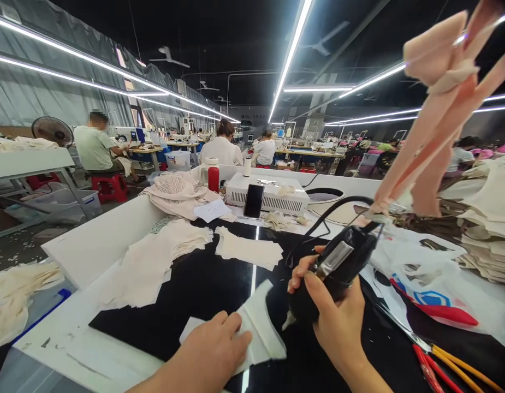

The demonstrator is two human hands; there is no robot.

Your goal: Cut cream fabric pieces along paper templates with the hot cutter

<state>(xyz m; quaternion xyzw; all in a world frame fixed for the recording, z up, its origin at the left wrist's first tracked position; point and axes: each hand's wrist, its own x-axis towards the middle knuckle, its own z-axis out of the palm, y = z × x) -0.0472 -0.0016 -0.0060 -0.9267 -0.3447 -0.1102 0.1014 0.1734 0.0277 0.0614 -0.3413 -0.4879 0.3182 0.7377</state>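
Observation:
My left hand [213, 341] lies at the front of the black table top with its fingers curled. It holds down a small off-white fabric piece [260, 322] that has a curved edge; the fingertips are partly hidden. My right hand [338, 316] is wrapped round a black corded handheld tool [342, 256] with a metal plate on its side. The tool tilts down, and its pale tip is just right of the fabric piece, apart from it. Peach fabric strips [428, 131] hang from above to the tool's upper end. Another cream cut piece [248, 248] lies farther back.
Stacked cream pieces [154, 262] lie at left. A white vented box [268, 191], a phone [254, 201] and a red bottle [213, 177] stand at the back. Scissors [416, 338] and a plastic bag [432, 284] are at right. Several people sit at work farther off.

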